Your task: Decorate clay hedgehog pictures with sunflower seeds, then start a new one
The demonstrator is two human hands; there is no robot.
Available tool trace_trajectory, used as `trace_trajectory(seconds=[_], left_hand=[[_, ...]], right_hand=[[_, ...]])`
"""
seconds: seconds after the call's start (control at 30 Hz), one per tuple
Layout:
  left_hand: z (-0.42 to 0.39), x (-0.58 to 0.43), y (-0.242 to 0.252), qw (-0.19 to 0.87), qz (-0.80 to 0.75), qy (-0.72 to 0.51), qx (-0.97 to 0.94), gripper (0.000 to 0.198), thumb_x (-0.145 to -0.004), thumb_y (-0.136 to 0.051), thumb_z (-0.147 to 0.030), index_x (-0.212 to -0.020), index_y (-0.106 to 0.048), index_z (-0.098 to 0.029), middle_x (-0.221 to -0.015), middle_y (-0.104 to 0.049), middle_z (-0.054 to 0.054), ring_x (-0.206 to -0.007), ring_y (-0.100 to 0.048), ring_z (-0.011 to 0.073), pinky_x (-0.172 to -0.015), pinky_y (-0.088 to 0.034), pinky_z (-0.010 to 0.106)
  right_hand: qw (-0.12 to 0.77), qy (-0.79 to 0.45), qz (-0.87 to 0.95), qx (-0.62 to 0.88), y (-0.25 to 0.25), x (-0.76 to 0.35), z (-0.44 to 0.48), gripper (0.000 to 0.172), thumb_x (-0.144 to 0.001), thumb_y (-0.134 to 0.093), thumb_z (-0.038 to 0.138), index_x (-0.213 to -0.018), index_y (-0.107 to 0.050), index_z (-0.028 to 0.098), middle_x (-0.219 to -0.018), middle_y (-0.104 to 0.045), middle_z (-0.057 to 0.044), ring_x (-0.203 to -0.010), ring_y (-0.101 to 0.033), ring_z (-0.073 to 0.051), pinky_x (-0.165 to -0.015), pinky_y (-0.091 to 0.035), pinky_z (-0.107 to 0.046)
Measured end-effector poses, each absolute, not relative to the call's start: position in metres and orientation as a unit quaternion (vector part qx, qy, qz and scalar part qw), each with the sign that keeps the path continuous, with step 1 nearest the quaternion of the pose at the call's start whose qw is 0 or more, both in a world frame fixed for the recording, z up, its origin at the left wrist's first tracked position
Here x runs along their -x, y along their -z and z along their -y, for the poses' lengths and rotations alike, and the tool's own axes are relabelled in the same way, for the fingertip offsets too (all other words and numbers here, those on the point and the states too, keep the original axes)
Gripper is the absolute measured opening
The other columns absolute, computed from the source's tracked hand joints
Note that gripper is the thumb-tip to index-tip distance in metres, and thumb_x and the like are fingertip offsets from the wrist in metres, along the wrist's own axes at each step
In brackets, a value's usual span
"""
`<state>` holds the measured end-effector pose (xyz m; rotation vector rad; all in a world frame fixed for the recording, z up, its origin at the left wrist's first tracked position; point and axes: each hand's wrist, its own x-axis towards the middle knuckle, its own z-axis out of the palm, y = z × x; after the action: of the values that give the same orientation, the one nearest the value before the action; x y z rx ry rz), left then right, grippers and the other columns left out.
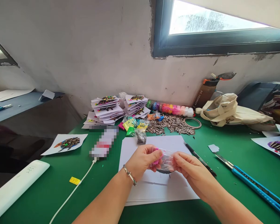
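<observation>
Both of my hands hold a small clear plastic bag [166,160] stretched between them, above a stack of white paper [140,196]. My left hand [148,158] pinches the bag's left end, where something bright pink, like soft clay, shows by the fingers. With thumb and fingers together, my right hand [185,163] grips the other end. Under the bag a dark shape on the paper is partly covered. Beyond my left hand lies a bag of dark clay [140,137], next to bags of yellow clay [142,125] and green clay [130,131].
Sunflower seeds [170,123] and a tape roll [192,123] lie at the back, beside stacked seed pictures [107,110]. A pen [199,158] and a blue utility knife [254,183] lie right. A white power bank [18,189] and a cable [72,189] are left.
</observation>
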<state>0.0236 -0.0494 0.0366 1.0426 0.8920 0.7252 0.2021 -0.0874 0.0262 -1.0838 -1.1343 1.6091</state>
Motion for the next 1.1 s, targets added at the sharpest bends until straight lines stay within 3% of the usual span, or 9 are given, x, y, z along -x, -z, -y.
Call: trace_trajectory(seconds=[0.23, 0.47, 0.6, 0.87, 1.1], left_hand=[[0.0502, -0.0255, -0.0363, 0.697, -0.413, -0.323, -0.489, 0.032, -0.077, -0.062, -0.043, -0.07, -0.054, -0.013, -0.061, -0.056, 0.0, -0.049, -0.051, 0.0087, -0.043, -0.038, 0.019], [0.0529, -0.0274, -0.0391, 0.707, -0.391, -0.306, -0.504, 0.022, -0.074, -0.067, -0.032, -0.08, -0.057, -0.013, -0.061, -0.058, 0.001, -0.056, -0.054, 0.0113, -0.053, -0.046, 0.025], [0.0519, -0.0283, -0.0403, 0.706, -0.392, -0.318, -0.498, 0.025, -0.075, -0.065, -0.036, -0.073, -0.056, -0.013, -0.061, -0.058, 0.002, -0.053, -0.053, 0.0111, -0.048, -0.044, 0.023], [0.0507, -0.0293, -0.0381, 0.671, -0.427, -0.338, -0.503, 0.038, -0.078, -0.058, -0.049, -0.067, -0.053, -0.013, -0.055, -0.054, -0.001, -0.045, -0.049, 0.008, -0.041, -0.037, 0.019], [0.0496, -0.0294, -0.042, 0.682, -0.429, -0.345, -0.481, 0.026, -0.075, -0.065, -0.038, -0.073, -0.055, -0.014, -0.061, -0.054, -0.001, -0.053, -0.052, 0.0099, -0.048, -0.042, 0.021]], right_hand=[[0.409, -0.665, 0.443, 0.442, -0.0262, -0.2051, 0.0878, 0.025, -0.074, -0.065, 0.042, -0.074, -0.06, 0.018, -0.073, -0.06, -0.002, -0.075, -0.051, -0.017, -0.074, -0.037, -0.031], [0.428, -0.66, 0.451, 0.423, -0.0275, -0.2011, 0.0899, 0.032, -0.082, -0.055, 0.046, -0.067, -0.053, 0.017, -0.07, -0.057, -0.001, -0.072, -0.049, -0.016, -0.071, -0.036, -0.031], [0.429, -0.644, 0.463, 0.432, -0.0251, -0.2017, 0.0904, 0.035, -0.084, -0.052, 0.046, -0.065, -0.05, 0.017, -0.069, -0.056, -0.001, -0.07, -0.048, -0.015, -0.07, -0.036, -0.031], [0.424, -0.641, 0.477, 0.426, -0.0204, -0.204, 0.089, 0.021, -0.079, -0.063, 0.037, -0.075, -0.056, 0.017, -0.074, -0.058, 0.0, -0.075, -0.05, -0.015, -0.071, -0.037, -0.029], [0.439, -0.66, 0.435, 0.427, -0.0253, -0.2063, 0.0865, 0.019, -0.082, -0.058, 0.036, -0.085, -0.062, 0.018, -0.083, -0.061, -0.002, -0.077, -0.055, -0.015, -0.08, -0.041, -0.033]])
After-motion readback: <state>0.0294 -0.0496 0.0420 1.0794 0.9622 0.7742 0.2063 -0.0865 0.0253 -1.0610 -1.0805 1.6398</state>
